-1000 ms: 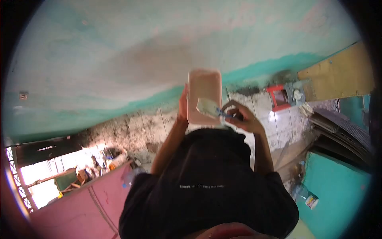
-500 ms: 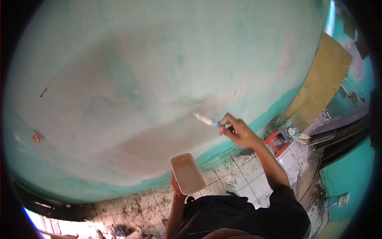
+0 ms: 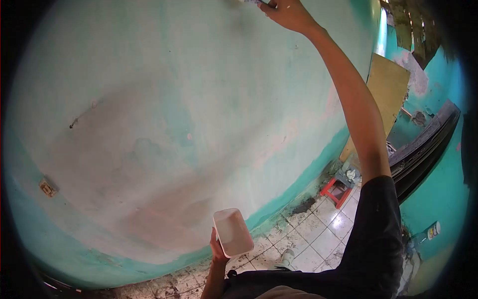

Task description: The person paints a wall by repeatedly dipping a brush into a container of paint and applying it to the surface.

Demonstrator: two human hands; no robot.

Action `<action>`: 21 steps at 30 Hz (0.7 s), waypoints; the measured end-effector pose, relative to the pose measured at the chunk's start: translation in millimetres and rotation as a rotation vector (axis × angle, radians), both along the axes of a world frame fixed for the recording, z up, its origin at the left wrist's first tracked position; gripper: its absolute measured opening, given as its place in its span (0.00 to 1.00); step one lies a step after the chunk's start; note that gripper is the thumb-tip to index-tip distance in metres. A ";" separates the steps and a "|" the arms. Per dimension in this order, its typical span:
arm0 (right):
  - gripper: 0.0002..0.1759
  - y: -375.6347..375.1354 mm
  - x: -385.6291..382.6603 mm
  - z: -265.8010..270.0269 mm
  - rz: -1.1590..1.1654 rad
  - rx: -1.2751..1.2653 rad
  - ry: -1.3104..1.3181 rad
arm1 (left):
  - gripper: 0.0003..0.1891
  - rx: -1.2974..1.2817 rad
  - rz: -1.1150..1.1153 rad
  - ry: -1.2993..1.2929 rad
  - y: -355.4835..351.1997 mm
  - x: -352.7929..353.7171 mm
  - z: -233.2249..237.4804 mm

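Observation:
My right hand is raised high at the top of the view, its fingers closed on a paintbrush. Most of the brush is cut off by the upper edge; its bristle end is at or close to the wall. Down low, my left hand grips the side of a pale rectangular plastic tub, tilted so its inside shows. Whitish streaks over green paint cover the wall, with pinkish patches lower down.
A red stool stands on the dirty tiled floor by the wall. A yellowish board and dark stacked panels lean at the right. A socket sits low on the left wall, and a plastic bottle lies lower right.
My right hand has risen with the paintbrush from mid-wall to the top of the view, the arm now stretched out. The tub stays in my left hand. The camera view has shifted.

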State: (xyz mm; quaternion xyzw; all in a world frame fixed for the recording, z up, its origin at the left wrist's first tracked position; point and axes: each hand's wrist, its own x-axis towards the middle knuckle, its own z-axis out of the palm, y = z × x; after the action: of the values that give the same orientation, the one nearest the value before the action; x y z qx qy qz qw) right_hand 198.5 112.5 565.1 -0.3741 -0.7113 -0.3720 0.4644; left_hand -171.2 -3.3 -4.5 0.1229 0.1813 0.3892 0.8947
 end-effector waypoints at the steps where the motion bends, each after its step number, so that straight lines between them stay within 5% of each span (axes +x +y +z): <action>1: 0.10 10.1 1.4 -8.8 0.000 -0.001 -0.006 | 0.31 -0.001 0.000 -0.006 -0.5 -1.5 -1.7; 5: 0.09 40.5 -6.1 -101.9 -0.289 -0.072 0.027 | 0.33 0.013 0.045 -0.099 9.8 -10.1 -30.7; 8: 0.08 20.8 -10.9 -148.5 -0.300 -0.145 0.057 | 0.36 0.001 0.038 -0.112 10.4 -12.1 -31.6; 10: 0.16 -1.5 -1.1 -145.9 -0.369 -0.650 0.018 | 0.36 0.017 0.025 -0.069 8.3 -15.7 -22.2; 11: 0.10 5.6 17.2 -143.6 -0.180 -0.284 -0.177 | 0.33 -0.014 0.024 -0.088 8.5 -16.1 -17.7; 13: 0.16 -13.5 6.3 -84.5 -0.494 -0.494 -0.034 | 0.31 -0.049 0.017 -0.107 11.1 -13.9 -19.4; 15: 0.16 -33.9 -19.1 -31.8 -0.414 -0.400 0.192 | 0.33 0.033 0.038 -0.161 14.7 -12.8 -31.3; 17: 0.15 5.4 10.5 3.9 -0.250 -0.034 0.059 | 0.33 0.006 0.030 -0.134 11.4 -11.1 -23.3; 20: 0.13 30.7 0.9 2.3 -0.243 -0.110 0.153 | 0.34 0.006 0.044 -0.073 9.5 -9.5 -21.5; 21: 0.13 46.9 6.3 -21.9 -0.289 0.074 0.019 | 0.36 0.027 0.063 -0.040 10.0 -11.0 -22.9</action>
State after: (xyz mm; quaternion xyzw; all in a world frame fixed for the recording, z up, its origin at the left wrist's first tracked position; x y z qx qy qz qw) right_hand 204.8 159.4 543.2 -0.4588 -0.6314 -0.4572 0.4263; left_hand -182.2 6.7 -27.4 0.1215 0.1618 0.4221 0.8837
